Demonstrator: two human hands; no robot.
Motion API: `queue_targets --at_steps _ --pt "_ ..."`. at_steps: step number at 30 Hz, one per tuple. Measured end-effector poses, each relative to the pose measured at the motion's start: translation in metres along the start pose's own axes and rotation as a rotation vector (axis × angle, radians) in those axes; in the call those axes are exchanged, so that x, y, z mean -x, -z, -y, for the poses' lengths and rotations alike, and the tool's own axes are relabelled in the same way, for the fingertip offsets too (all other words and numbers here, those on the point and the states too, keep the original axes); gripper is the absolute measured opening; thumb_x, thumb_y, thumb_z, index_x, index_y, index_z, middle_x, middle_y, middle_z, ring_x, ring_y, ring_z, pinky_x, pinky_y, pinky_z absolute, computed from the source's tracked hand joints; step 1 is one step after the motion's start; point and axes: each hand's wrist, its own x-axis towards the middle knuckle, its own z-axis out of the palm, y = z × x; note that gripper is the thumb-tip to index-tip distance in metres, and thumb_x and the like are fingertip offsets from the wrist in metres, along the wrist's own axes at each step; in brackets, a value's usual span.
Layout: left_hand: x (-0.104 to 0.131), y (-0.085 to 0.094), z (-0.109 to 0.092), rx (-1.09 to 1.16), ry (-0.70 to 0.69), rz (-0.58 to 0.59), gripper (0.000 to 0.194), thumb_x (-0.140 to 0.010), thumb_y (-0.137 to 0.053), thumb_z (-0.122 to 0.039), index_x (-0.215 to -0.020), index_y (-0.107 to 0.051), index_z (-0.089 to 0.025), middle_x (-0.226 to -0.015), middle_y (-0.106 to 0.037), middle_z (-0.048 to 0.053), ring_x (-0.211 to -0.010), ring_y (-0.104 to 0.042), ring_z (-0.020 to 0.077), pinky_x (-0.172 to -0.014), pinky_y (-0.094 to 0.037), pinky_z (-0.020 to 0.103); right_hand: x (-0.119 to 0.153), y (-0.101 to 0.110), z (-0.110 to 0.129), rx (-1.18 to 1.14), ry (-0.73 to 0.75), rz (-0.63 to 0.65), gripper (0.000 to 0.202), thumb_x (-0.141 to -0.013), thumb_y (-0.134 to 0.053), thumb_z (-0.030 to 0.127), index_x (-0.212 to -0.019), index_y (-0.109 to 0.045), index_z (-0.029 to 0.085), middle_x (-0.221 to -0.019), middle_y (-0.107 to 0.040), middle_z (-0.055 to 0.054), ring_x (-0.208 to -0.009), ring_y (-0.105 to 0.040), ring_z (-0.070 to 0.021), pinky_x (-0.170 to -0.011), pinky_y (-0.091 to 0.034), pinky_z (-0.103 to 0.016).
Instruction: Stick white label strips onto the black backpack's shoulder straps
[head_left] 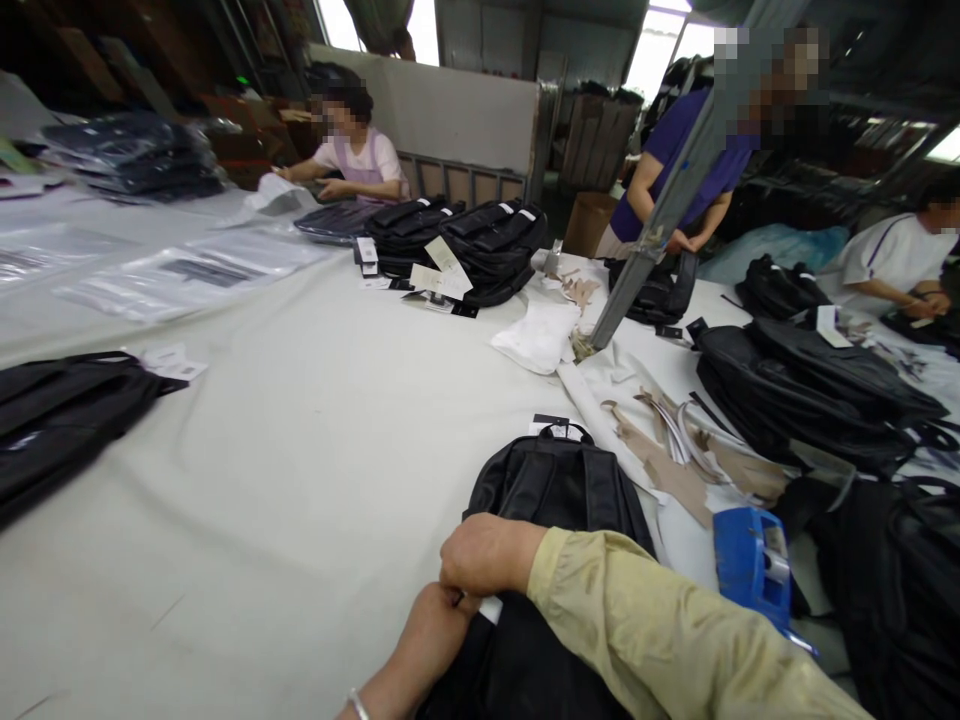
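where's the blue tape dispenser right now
In the head view, the blue tape dispenser sits low right on the table, just right of the black backpack.

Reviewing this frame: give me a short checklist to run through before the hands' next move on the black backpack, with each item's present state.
1. Black backpack lies flat on the table before the person: ok.
2. Both hands on it: right hand closed over the left hand at its near end: ok.
3. White piece pinched between the hands; what it is: cannot tell.
4. Firmness of either hand's grip: cannot tell, fingers hidden.
5. Blue tape dispenser beside the right sleeve, close to the elbow: not ok.
6. Paper scraps lie right of the backpack, apart from the hands: ok.
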Motion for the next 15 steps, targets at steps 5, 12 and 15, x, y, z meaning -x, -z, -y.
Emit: queue_targets --at_steps 5,12,15 --pt "0.003 -0.002 -0.002 0.03 -0.032 0.037 0.026 -0.073 -0.059 -0.04 -0.072 -0.071 -0.017 -0.081 -0.078 0.011 -0.087 -0.069 0.0345 -0.076 -0.048 0.038 0.012 -0.021 -0.004 0.075 0.105 -0.131 0.015 -0.091 -0.062 0.018 -0.08 -0.072 0.015 -0.078 -0.069 -0.004 -0.069 -0.059 -0.0181 -0.058 -0.037 -0.031" --pt "0.003 -0.004 0.001 0.137 -0.001 0.089 0.035 -0.072 -0.057 -0.05 -0.062 -0.066 -0.017 -0.062 -0.065 0.003 -0.071 -0.06 0.0256 -0.066 -0.044 0.033 0.042 -0.072 -0.005 0.116 0.037 -0.404 0.017 -0.096 -0.053 0.022 -0.083 -0.062 0.016 -0.082 -0.062 -0.006 -0.077 -0.052 -0.0193 -0.068 -0.037 -0.035" --pt "0.002 -0.003 0.003 0.197 0.019 0.105 0.036 -0.068 -0.059 -0.051 -0.059 -0.064 -0.016 -0.058 -0.06 0.001 -0.065 -0.054 0.0223 -0.063 -0.04 0.033 0.056 -0.093 0.013 -0.001 -0.138 -0.53 0.013 -0.095 -0.051 0.02 -0.096 -0.064 0.017 -0.086 -0.063 -0.006 -0.081 -0.053 -0.0199 -0.072 -0.038 -0.035"
